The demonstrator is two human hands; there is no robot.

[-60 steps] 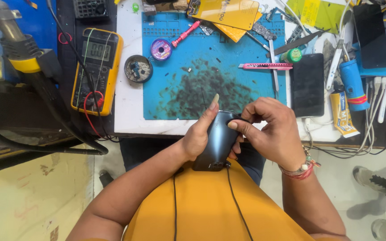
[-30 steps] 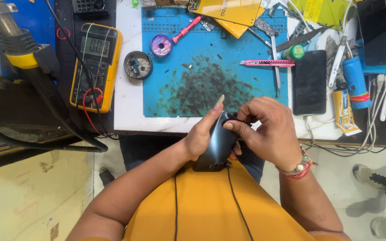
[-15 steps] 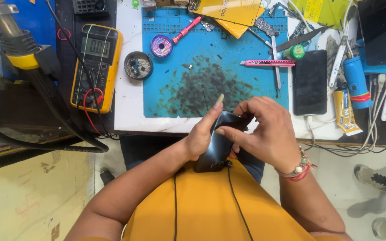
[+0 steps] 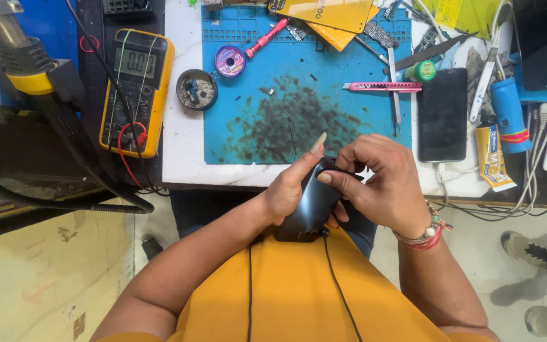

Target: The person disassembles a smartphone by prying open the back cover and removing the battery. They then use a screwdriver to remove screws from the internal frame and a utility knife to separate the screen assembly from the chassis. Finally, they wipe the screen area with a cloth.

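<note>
A black phone-like device (image 4: 309, 204) is held over my lap, just in front of the table's edge. My left hand (image 4: 290, 187) wraps around its left side, thumb raised with a long nail. My right hand (image 4: 380, 183) covers its top right end, thumb pressing on the dark face. A beaded bracelet sits on my right wrist. The device's far end is hidden under my right fingers.
A blue work mat (image 4: 299, 82) with dark smudges lies on the white table. On it are a pink cutter (image 4: 381, 87), a purple spool (image 4: 230, 62) and a round tin (image 4: 196, 89). A yellow multimeter (image 4: 135, 92) is left, a black phone (image 4: 442, 114) right.
My right thumb has slid along the device's face and my hands have shifted slightly. The device stays in both hands over my lap.
</note>
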